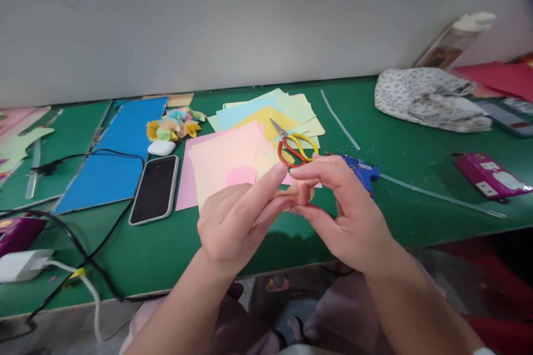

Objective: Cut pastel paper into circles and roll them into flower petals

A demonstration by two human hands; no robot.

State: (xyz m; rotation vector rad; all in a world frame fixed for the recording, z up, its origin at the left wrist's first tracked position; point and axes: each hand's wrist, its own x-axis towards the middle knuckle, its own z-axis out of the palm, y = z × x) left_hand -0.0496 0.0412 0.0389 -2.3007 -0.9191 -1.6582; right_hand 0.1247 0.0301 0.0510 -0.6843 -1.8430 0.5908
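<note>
My left hand (237, 222) and my right hand (345, 211) meet above the front of the green table, fingertips nearly touching. Pinched between them is a small peach-coloured piece of paper (287, 193), mostly hidden by the fingers. Just beyond the fingertips lie scissors (297, 147) with one red and one yellow handle, on a stack of coloured paper sheets (225, 147). A pink rounded paper piece (241, 176) rests on that stack beside my left hand. Partly behind my right hand is a blue glue gun (362, 172) with a clear glue stick (441, 195) at its rear.
To the left are a phone (155, 189), a white earbud case (161, 147), paper flowers (175, 123), a blue board (119, 150), black cable (79, 244) and a white charger (25, 265). At right lie a patterned cloth (428, 100), a purple packet (491, 176) and a bottle (458, 39).
</note>
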